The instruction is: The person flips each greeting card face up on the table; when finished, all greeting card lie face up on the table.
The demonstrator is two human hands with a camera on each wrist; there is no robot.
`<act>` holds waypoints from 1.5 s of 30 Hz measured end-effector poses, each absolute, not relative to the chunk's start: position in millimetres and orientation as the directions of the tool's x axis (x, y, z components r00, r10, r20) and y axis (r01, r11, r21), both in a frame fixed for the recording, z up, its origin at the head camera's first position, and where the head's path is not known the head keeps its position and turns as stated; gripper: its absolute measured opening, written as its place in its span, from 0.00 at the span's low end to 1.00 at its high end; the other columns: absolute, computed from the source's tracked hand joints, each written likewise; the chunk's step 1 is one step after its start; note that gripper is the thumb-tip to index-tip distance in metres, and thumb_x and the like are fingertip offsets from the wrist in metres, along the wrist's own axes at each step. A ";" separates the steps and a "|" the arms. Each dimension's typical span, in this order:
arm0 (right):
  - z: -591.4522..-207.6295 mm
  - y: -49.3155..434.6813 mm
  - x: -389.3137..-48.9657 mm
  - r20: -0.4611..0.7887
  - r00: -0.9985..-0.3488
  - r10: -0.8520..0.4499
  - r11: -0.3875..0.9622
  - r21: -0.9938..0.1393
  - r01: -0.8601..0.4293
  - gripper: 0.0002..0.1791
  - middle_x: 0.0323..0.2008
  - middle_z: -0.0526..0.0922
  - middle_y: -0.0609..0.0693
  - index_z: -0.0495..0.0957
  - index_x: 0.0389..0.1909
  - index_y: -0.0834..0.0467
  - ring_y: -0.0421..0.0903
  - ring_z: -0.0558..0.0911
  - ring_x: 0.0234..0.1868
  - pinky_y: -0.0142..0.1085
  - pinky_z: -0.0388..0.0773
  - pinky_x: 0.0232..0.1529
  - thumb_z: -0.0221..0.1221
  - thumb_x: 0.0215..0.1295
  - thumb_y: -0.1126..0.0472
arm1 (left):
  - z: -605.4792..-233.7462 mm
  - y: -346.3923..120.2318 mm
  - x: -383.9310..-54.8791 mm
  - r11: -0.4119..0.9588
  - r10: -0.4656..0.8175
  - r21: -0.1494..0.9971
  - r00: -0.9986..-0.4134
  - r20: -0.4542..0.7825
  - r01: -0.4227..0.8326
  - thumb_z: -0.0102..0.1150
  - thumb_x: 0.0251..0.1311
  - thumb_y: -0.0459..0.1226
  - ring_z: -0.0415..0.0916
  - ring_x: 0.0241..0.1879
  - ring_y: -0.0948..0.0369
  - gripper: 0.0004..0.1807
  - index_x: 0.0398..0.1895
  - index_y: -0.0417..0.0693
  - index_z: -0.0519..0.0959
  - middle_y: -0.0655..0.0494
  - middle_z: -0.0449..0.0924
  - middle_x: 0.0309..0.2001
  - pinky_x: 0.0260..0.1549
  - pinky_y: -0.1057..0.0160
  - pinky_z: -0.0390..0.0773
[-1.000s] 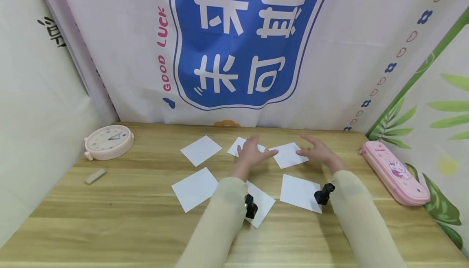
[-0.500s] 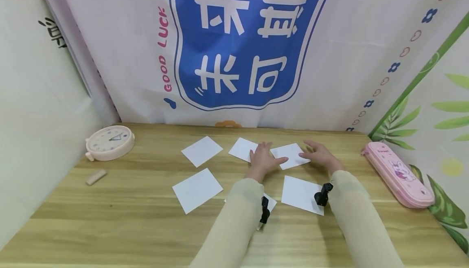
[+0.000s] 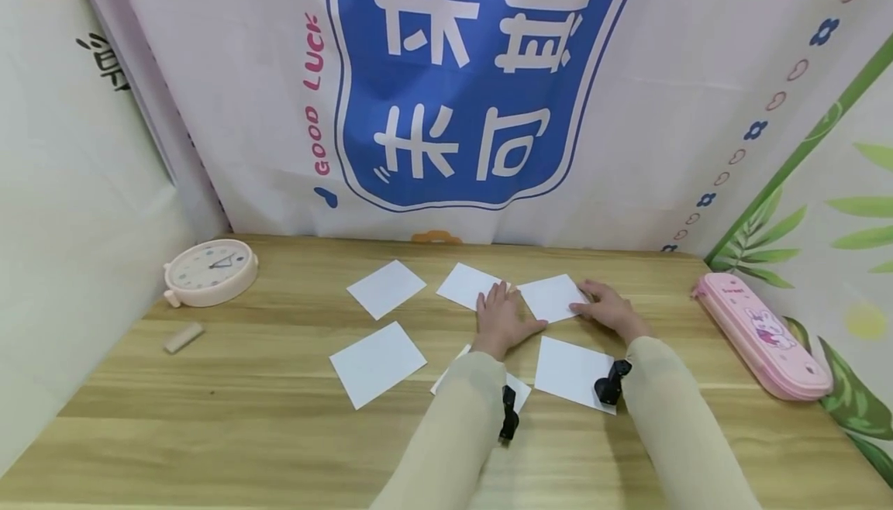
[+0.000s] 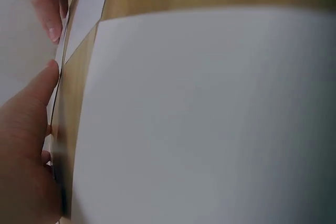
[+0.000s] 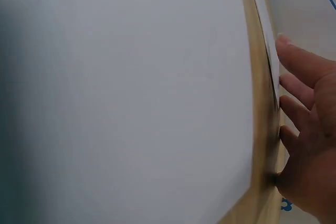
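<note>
In the head view, a white card (image 3: 549, 298) lies at the back right of a group of white cards. My right hand (image 3: 610, 310) is at its right edge, thumb and fingertips touching that side. My left hand (image 3: 504, 320) rests low between this card and the back middle card (image 3: 460, 284), fingers extended and thumb pointing at the right card's near corner. Under the left sleeve, the front middle card (image 3: 519, 395) is mostly hidden. The right wrist view shows the right hand's fingers (image 5: 294, 111) spread along a thin card edge.
More white cards lie at the back left (image 3: 387, 289), front left (image 3: 378, 363) and front right (image 3: 568, 370). A pink pencil case (image 3: 763, 335) borders the table's right side. To the left are a round clock (image 3: 212, 271) and a small beige block (image 3: 184, 337). A printed curtain stands behind.
My left hand has moved right from over the back middle card and come down toward the back right card. The right hand has lowered to that card's right edge, its fingers drawing closer together.
</note>
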State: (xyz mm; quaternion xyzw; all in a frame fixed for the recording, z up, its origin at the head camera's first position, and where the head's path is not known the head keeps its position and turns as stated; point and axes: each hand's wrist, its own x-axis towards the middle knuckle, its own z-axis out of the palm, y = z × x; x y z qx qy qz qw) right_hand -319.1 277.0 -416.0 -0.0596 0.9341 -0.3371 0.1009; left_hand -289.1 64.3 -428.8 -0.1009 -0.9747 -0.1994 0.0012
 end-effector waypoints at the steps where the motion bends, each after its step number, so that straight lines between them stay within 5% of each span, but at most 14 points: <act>1: -416.6 277.4 -318.6 -0.146 -0.973 -0.177 0.772 -0.634 -0.045 0.35 0.62 0.47 0.65 0.56 0.60 0.66 0.63 0.43 0.61 0.60 0.32 0.54 0.54 0.57 0.50 | -429.6 64.7 -288.5 0.902 0.202 0.380 -0.978 0.046 0.204 0.47 0.43 0.66 0.42 0.63 0.53 0.43 0.59 0.50 0.63 0.47 0.48 0.64 0.57 0.49 0.39; 6: -418.4 279.6 -317.9 -0.141 -0.974 -0.175 0.787 -0.614 -0.053 0.34 0.63 0.45 0.64 0.57 0.60 0.65 0.62 0.42 0.62 0.61 0.27 0.52 0.54 0.57 0.51 | -430.1 65.8 -287.7 0.918 0.208 0.337 -0.977 0.039 0.209 0.43 0.47 0.66 0.40 0.63 0.53 0.41 0.61 0.53 0.61 0.48 0.46 0.65 0.57 0.50 0.38; 14: -417.9 282.3 -314.9 -0.114 -0.985 -0.126 0.713 -0.701 -0.010 0.27 0.64 0.46 0.62 0.61 0.57 0.66 0.61 0.42 0.62 0.57 0.37 0.56 0.54 0.58 0.60 | -428.2 66.0 -288.7 0.928 0.219 0.297 -0.974 0.055 0.226 0.41 0.51 0.63 0.40 0.63 0.53 0.37 0.61 0.53 0.60 0.48 0.46 0.65 0.57 0.50 0.40; 22: -419.0 281.0 -313.3 -0.144 -0.983 -0.113 0.670 -0.742 0.032 0.28 0.64 0.44 0.60 0.60 0.58 0.65 0.61 0.40 0.62 0.56 0.35 0.56 0.55 0.56 0.64 | -429.0 64.1 -287.8 0.931 0.227 0.284 -0.973 0.039 0.228 0.41 0.49 0.65 0.39 0.63 0.53 0.40 0.62 0.53 0.60 0.48 0.45 0.65 0.57 0.50 0.39; 31: -415.6 280.6 -315.3 -0.161 -0.960 -0.230 0.776 -0.625 -0.081 0.36 0.63 0.41 0.66 0.50 0.62 0.67 0.63 0.38 0.61 0.60 0.26 0.52 0.54 0.56 0.59 | -429.8 63.0 -289.1 0.935 0.233 0.266 -0.972 0.029 0.233 0.39 0.53 0.62 0.39 0.63 0.53 0.36 0.62 0.55 0.58 0.48 0.44 0.65 0.57 0.50 0.38; 45: -417.4 282.4 -314.2 -0.176 -0.950 -0.259 0.776 -0.623 -0.096 0.36 0.63 0.38 0.65 0.48 0.63 0.65 0.62 0.34 0.62 0.60 0.24 0.52 0.52 0.58 0.56 | -432.0 63.3 -289.3 0.924 0.232 0.306 -0.972 0.031 0.230 0.34 0.63 0.48 0.38 0.63 0.55 0.24 0.62 0.57 0.58 0.50 0.44 0.65 0.58 0.51 0.37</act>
